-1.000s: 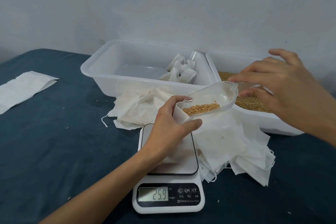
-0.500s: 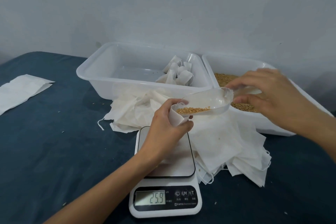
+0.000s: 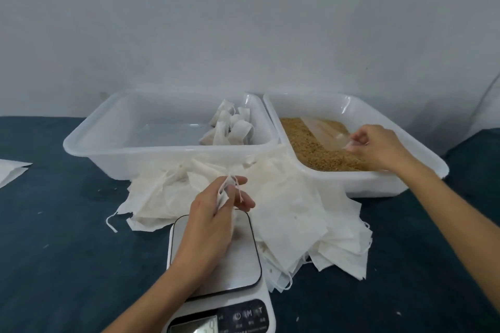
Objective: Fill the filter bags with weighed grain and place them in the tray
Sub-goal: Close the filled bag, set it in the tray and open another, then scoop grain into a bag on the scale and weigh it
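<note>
1. Two hands work over a dark blue table (image 3: 59,238); nearest, at 6 o'clock, a white scale (image 3: 216,303) stands with its display cut by the lower edge
2. Over the scale plate, the left hand (image 3: 213,222) pinches the gathered top of a small filter bag (image 3: 224,193), its strings hanging between the curled fingers
3. Behind the scale, from 9 to 3 o'clock of the plate, a loose pile of empty bags (image 3: 292,213) lies on the table
4. At 11 o'clock the clear tray (image 3: 89,143) holds some filled bags (image 3: 232,130) in its far right corner
5. At 1 o'clock a second tray (image 3: 422,159), touching the first, holds the grain (image 3: 311,149); the right hand (image 3: 378,144) grips the handle of a clear scoop (image 3: 327,132) lying on the grain
6. At 9 o'clock, a white sheet (image 3: 12,173) lies at the frame edge
</note>
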